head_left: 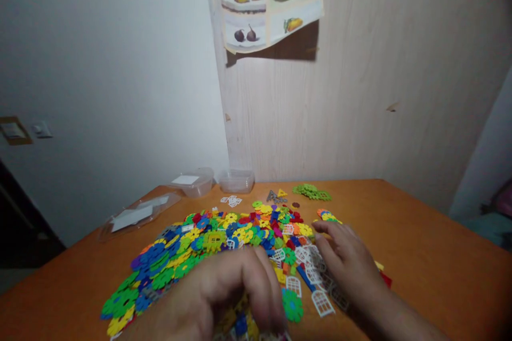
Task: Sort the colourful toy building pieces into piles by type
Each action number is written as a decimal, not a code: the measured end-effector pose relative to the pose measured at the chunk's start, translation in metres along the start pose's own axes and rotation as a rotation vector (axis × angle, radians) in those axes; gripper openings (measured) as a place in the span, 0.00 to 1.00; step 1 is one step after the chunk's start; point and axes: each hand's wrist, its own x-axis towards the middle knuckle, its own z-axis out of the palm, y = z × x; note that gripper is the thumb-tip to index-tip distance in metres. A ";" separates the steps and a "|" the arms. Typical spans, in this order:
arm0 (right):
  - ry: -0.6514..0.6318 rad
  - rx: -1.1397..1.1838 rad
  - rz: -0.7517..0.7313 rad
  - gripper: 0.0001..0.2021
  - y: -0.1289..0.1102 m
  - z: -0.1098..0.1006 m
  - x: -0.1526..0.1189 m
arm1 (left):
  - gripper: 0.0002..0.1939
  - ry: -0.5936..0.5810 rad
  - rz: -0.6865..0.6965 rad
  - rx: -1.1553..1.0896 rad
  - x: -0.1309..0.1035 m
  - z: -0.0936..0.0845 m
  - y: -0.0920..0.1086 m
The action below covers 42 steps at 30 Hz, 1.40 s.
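Note:
A wide heap of colourful plastic pieces [176,256] covers the middle of the orange-brown table: flower-shaped discs, small bricks and white window frames. My left hand [224,293] is low over the near part of the heap, fingers bent downward; its fingertips are hidden, so what they touch does not show. At the heap's right side is my right hand [344,250], its thumb and index finger apart near a yellow disc [305,229], with nothing visible between them. White window frames [322,303] lie below and beside the right hand.
Clear plastic containers [236,181] stand at the table's back edge, and transparent lids with white paper [134,217] lie at the left. Green pieces [311,192] and grey pieces [276,197] lie at the back. A fruit poster [276,5] hangs on the wall.

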 end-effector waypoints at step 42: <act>-0.563 -0.171 0.247 0.12 0.030 0.019 0.035 | 0.21 1.209 0.274 0.662 0.055 -0.089 -0.043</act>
